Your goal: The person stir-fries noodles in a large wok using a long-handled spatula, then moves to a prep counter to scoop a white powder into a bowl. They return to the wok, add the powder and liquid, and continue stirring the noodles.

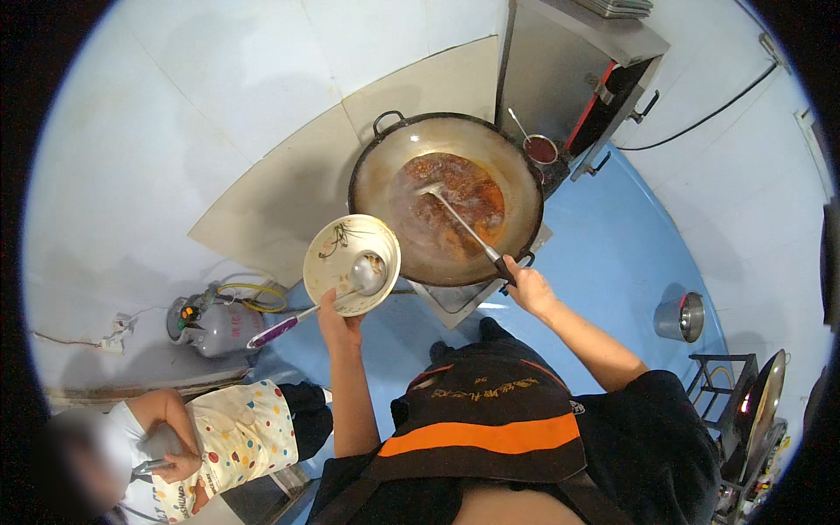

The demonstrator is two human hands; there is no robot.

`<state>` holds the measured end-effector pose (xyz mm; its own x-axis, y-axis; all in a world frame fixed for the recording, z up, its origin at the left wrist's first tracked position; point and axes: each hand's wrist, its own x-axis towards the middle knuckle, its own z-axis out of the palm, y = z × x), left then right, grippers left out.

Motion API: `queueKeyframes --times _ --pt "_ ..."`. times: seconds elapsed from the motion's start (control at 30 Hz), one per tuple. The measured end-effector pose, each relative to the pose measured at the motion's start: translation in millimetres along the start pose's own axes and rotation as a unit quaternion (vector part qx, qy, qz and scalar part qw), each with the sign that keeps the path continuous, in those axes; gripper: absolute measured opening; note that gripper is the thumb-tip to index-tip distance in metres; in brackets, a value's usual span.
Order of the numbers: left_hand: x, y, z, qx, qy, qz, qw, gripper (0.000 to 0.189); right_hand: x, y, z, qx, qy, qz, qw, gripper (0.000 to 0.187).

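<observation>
A large wok (374,177) stands in front of me with reddish-brown bubbling liquid (453,170) in its bottom. My right hand (530,289) grips the dark handle of a metal wok spatula (467,226), whose blade dips into the liquid. At the wok's near left rim, my left hand (338,328) holds a cream patterned bowl (328,262), tilted so its inside shows. Inside the bowl rests a metal ladle (369,272) with a purple-and-white handle sticking out past my left hand. Some food bits show by the ladle's head.
A small bowl of dark red sauce (541,149) with a spoon sits right of the wok. A gas cylinder (223,325) with a yellow hose stands left. Another person in a dotted apron (243,426) is lower left. A metal bucket (679,316) and a black rack (722,387) are right.
</observation>
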<state>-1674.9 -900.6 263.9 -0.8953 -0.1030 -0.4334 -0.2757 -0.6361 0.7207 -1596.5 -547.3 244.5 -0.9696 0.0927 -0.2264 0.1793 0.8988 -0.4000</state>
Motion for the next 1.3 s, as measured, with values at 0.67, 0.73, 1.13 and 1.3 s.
queueKeyframes --times 0.67,0.73,1.13,1.3 --pt "-13.4 7.5 9.0 -0.06 0.044 0.019 0.997 0.04 -145.2 -44.2 -191.5 -0.007 -0.06 0.114 0.992 0.05" --pt "-13.4 7.8 11.1 -0.051 0.039 0.009 0.998 0.044 -138.0 -41.6 -179.3 -0.036 -0.041 0.1 0.993 0.051" --pt "-15.0 7.7 2.7 -0.054 0.045 -0.004 0.997 0.037 -15.1 26.6 -63.7 -0.084 -0.003 0.089 0.992 0.059" --pt "-38.6 8.8 15.5 -0.051 0.099 0.025 0.993 0.037 36.9 34.5 -63.9 -0.107 0.018 0.06 0.992 0.057"
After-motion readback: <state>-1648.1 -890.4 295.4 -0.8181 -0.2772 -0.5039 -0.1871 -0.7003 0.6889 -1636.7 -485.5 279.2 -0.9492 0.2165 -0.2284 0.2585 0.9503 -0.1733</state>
